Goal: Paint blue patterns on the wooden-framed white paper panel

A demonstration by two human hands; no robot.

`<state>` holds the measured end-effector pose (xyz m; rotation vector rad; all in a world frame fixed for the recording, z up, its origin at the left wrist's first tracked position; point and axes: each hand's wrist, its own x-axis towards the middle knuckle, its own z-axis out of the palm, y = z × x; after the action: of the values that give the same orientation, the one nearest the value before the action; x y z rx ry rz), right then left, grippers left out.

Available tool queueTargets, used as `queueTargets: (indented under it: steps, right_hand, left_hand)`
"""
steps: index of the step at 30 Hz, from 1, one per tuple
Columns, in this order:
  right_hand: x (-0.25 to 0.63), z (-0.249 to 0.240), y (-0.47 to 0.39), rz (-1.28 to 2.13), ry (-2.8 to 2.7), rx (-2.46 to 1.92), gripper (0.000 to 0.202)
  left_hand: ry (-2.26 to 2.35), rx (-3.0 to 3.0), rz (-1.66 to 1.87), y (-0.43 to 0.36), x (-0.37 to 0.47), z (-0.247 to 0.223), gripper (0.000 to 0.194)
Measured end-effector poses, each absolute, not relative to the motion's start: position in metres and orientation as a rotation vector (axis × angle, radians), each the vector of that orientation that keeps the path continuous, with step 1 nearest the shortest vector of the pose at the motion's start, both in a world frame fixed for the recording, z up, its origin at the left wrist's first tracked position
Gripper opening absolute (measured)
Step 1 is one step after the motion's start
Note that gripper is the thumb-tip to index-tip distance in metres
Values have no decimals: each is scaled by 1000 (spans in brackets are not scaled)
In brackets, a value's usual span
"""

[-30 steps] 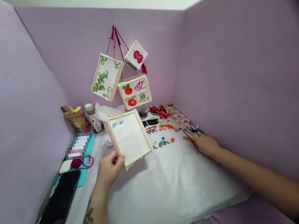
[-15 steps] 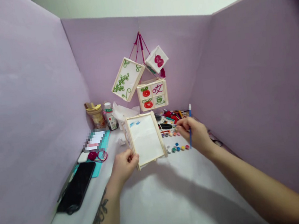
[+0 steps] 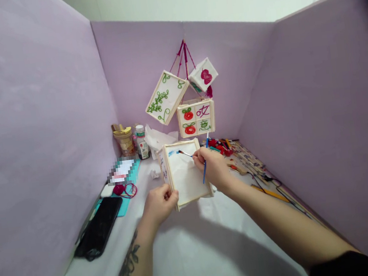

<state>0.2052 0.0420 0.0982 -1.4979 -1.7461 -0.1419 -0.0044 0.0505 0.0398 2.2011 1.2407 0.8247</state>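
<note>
My left hand point(image 3: 161, 204) is closed on the lower left edge of a wood-framed paper lantern point(image 3: 189, 177), which is tilted toward me. Small blue paint marks lie near the top of its front panel, and dark marks show on its left side. My right hand point(image 3: 211, 166) is closed around a paintbrush point(image 3: 186, 154) whose dark tip is at the panel, just right of the blue marks. A second, blue-handled brush point(image 3: 207, 142) with a white upper end sticks up and down through the same fingers.
Three decorated lanterns point(image 3: 196, 117) hang by magenta cords at the back. A black phone point(image 3: 99, 226), magenta yarn point(image 3: 119, 190), a bottle point(image 3: 142, 143) and a cup point(image 3: 125, 140) stand or lie left. Pens, sticks and cables point(image 3: 257, 164) lie right. Purple panels point(image 3: 308, 109) enclose the table.
My right hand has moved left with the brushes, bringing the dark tip to the panel. The blue patch has grown. The view has shifted slightly; my left hand keeps its hold.
</note>
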Motion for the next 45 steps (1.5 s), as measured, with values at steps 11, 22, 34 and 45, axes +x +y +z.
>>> queueTargets:
  steps: [11, 22, 34, 45]
  right_hand:
    - [205, 96, 45, -308, -1757, -1577, 18]
    - [205, 97, 45, -402, -1788, -1608, 19]
    - [202, 96, 43, -497, -1829, -1621, 20]
    - [201, 97, 46, -520, -1834, -1614, 21]
  left_hand:
    - [1237, 2223, 842, 50, -5, 39, 32]
    - [1238, 2209, 833, 50, -5, 40, 32]
    - [1239, 2199, 824, 50, -5, 40, 32]
    - [1235, 2186, 827, 50, -5, 39, 33]
